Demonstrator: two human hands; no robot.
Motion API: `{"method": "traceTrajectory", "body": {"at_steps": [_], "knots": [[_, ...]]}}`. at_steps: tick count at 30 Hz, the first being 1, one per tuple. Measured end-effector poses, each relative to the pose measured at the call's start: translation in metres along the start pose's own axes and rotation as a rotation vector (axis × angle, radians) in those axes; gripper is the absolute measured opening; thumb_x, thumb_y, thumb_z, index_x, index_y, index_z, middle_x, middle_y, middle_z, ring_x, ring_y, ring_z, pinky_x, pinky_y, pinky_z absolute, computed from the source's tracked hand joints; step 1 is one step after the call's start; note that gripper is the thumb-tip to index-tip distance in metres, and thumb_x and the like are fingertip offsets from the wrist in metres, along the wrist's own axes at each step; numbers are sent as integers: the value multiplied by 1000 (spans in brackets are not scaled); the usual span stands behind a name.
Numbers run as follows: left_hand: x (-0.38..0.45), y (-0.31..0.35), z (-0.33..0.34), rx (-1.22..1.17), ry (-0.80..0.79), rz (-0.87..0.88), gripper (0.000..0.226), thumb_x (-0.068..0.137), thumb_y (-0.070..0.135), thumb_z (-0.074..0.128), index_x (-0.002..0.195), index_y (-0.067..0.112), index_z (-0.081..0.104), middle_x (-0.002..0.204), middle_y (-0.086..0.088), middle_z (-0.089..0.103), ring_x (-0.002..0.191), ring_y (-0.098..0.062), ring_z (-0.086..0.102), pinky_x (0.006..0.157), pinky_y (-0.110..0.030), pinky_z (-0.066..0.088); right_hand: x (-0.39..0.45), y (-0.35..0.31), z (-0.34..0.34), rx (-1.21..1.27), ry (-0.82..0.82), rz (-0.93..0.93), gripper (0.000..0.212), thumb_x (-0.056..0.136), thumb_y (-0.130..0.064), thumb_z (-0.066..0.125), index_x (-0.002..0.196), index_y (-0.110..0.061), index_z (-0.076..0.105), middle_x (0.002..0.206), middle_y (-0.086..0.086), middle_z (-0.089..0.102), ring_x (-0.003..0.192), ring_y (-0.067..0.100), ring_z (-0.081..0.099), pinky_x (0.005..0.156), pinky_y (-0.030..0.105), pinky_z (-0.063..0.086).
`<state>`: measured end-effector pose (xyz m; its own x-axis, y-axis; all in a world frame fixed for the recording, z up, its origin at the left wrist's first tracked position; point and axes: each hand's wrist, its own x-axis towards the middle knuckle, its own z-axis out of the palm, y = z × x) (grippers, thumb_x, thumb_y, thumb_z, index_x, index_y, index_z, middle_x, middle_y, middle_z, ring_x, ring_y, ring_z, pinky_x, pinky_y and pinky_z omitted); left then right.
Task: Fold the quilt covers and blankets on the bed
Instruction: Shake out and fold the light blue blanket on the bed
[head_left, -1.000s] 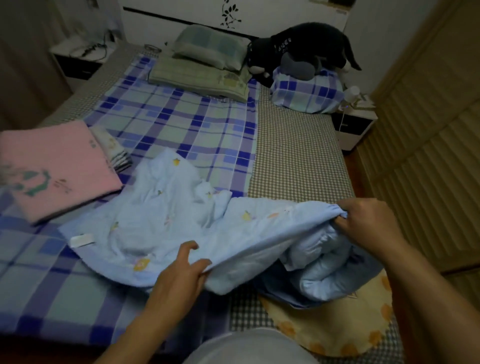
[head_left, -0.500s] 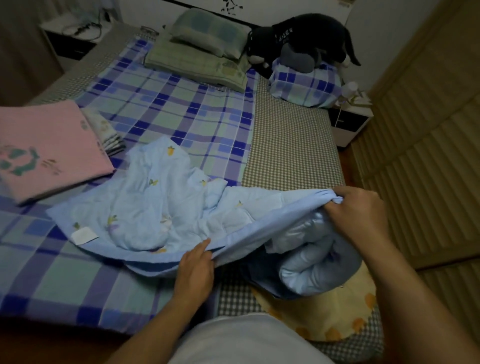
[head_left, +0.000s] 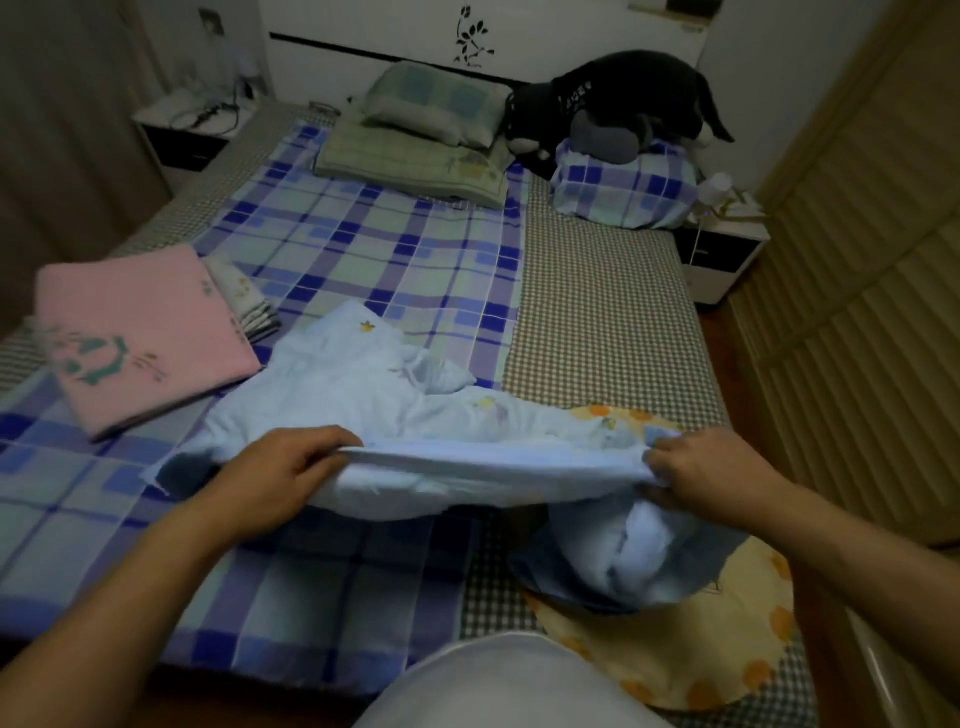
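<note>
Both forearms are bare from the frame's lower edge to the wrists, with no sleeve or cuff in view. The left hand (head_left: 280, 478) and the right hand (head_left: 711, 480) carry no ring, watch, band or glove. Between the forearms, at the bottom edge, a pale, whitish garment (head_left: 509, 686) bulges up in a smooth, plain rounded shape.

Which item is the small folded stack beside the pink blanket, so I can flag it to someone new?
Start at the bed's left side, where the folded pink blanket lies. Tucked against its right edge is the small folded stack: whitish, thin striped layers showing, much narrower than the pink one.
</note>
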<state>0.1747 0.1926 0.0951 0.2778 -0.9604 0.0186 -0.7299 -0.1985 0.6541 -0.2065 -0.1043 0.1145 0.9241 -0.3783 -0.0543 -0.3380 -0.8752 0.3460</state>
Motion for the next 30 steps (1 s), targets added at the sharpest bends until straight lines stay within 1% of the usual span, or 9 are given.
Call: {"method": "traceTrajectory", "body": {"at_steps": [3, 5, 8, 13, 15, 19, 21, 25, 30], "knots": [[0, 10, 23, -38, 26, -43, 29, 93, 39, 66, 120, 43, 55, 89, 12, 66, 90, 0, 61, 78, -28, 49, 8, 9, -1, 264, 84, 516, 21, 80, -39, 65, 74, -19, 63, 75, 8, 67, 71, 34, 65, 57, 33, 41], [2, 6, 35, 63, 38, -27, 18, 91, 48, 65, 93, 31, 61, 72, 12, 61, 73, 1, 58, 66, -28, 45, 6, 7, 8, 352, 77, 573, 20, 80, -39, 62, 76, -20, 63, 81, 8, 66, 77, 34, 65, 61, 35, 43], [-10, -33, 48, 18, -86, -185, 39, 86, 56, 62, 70, 20, 56, 61, 6, 57, 60, -3, 54, 62, -31, 43, -17, -14, 24, 453, 21, 375, 29, 72, -51, 51, 75, -24, 61, 78, -1, 64, 73, 28, 64, 60, 35, 48], [-80, -84, 124, 156, -550, -190, 49, 92, 71, 36, 76, 26, 49, 72, 10, 54, 70, -2, 52, 71, -27, 44, -70, -57, 60, 371, -424, 28, 16, 77, -46, 59, 85, -34, 52, 63, -11, 46, 59, 3, 46, 49, 20, 34], [-106, -89, 162, 178, -439, -224, 57, 91, 78, 14, 75, 30, 42, 73, 12, 51, 74, -9, 53, 69, -34, 41, -82, -63, 74, 320, -300, 274, 8, 79, -32, 61, 87, -34, 61, 70, -8, 60, 63, 8, 57, 52, 22, 46], [-110, -51, 204, 17, 37, -472, 31, 104, 36, 43, 74, 28, 40, 70, 1, 61, 71, -24, 61, 63, -31, 35, -64, -95, 67, 610, -1, 960, 26, 90, -12, 57, 111, -18, 71, 99, 17, 72, 88, 38, 66, 72, 40, 51], [-103, -43, 201, 68, 66, -453, 27, 102, 38, 49, 79, 25, 45, 72, 1, 64, 70, -23, 61, 60, -32, 34, -53, -97, 64, 695, -34, 964, 26, 93, -17, 51, 109, -15, 72, 102, 18, 72, 92, 38, 65, 76, 38, 49], [-88, -59, 178, 260, -6, -32, 8, 87, 32, 57, 86, 28, 50, 71, 11, 55, 56, -15, 59, 48, -28, 42, -40, -41, 48, 767, 235, 1152, 39, 82, -26, 45, 108, -18, 73, 103, 18, 72, 98, 41, 65, 85, 41, 51], [-36, -80, 171, -70, 351, -537, 7, 84, 15, 54, 85, 16, 61, 81, -8, 65, 73, -30, 62, 63, -37, 48, -28, -8, 39, 859, 427, 1261, 35, 78, -24, 50, 106, -24, 71, 96, 10, 74, 94, 35, 67, 85, 44, 55]]}}
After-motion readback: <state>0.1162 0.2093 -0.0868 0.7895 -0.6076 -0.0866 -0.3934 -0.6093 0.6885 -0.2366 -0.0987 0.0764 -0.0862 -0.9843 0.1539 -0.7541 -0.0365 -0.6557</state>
